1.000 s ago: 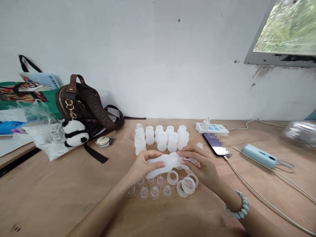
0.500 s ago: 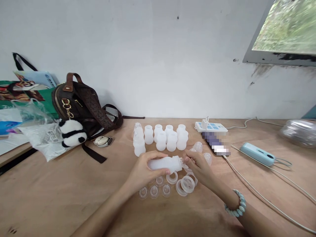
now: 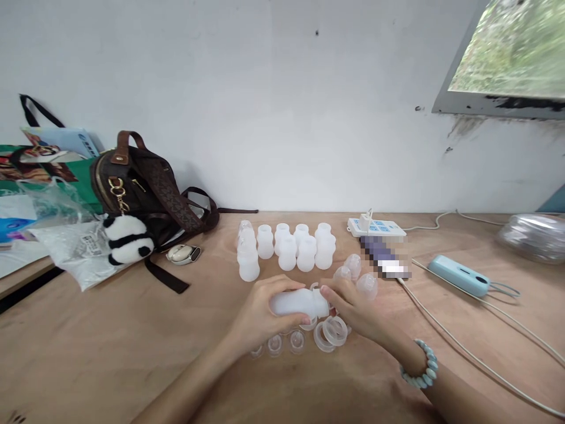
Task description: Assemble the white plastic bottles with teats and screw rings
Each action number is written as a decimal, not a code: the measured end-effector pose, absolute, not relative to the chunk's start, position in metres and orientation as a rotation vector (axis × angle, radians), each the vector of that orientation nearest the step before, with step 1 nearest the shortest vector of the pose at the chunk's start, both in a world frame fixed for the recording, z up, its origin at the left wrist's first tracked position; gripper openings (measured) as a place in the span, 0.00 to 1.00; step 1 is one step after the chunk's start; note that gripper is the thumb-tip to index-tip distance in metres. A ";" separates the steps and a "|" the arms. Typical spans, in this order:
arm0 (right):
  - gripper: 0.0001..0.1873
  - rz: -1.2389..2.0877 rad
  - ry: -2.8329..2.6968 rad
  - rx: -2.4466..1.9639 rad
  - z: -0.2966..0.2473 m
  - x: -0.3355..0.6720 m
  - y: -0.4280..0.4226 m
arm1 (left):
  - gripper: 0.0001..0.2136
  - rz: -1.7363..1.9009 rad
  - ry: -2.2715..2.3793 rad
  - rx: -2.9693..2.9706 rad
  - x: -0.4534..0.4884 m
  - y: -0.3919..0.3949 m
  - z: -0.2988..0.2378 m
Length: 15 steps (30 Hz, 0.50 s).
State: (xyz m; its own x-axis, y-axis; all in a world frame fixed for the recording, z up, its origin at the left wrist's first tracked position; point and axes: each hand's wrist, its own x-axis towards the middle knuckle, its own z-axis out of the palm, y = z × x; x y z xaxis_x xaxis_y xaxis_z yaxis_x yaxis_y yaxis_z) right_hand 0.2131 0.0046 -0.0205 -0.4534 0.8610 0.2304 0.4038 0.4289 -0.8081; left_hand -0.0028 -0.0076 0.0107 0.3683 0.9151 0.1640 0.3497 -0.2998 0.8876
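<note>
Tabletop (image 3: 110, 347) | bottle (image 3: 292, 303) crosswise, neck (image 3: 322, 303) rightward | left hand (image 3: 262, 306) clasping it | right hand (image 3: 355, 303): grip unclear

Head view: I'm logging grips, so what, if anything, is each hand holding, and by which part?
The left hand holds a white bottle around its body. The right hand is at the bottle's mouth; whether it grips anything cannot be told.

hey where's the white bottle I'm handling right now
In the head view, the white bottle is near the center, held sideways in the left hand, its neck end at the right hand, just nearer than the standing white bottles.
</note>
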 end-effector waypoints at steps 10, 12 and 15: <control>0.16 0.748 -2.036 -0.947 -0.007 0.217 0.001 | 0.19 0.902 1.130 1.666 -0.004 -0.004 0.009; 0.15 0.782 -2.017 -1.004 -0.009 0.217 0.002 | 0.19 0.898 1.121 1.671 -0.004 -0.003 0.008; 0.16 0.730 -2.036 -0.962 -0.010 0.217 0.001 | 0.19 0.890 1.082 1.575 -0.005 0.000 0.006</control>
State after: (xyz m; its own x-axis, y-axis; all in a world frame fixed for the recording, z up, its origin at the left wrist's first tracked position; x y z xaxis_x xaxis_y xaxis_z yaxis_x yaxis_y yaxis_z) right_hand 0.2167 0.0007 -0.0097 -0.4314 0.8151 0.3866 0.3840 0.5537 -0.7389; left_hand -0.0055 -0.0004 0.0059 0.3326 0.9424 0.0359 0.2171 -0.1136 0.9695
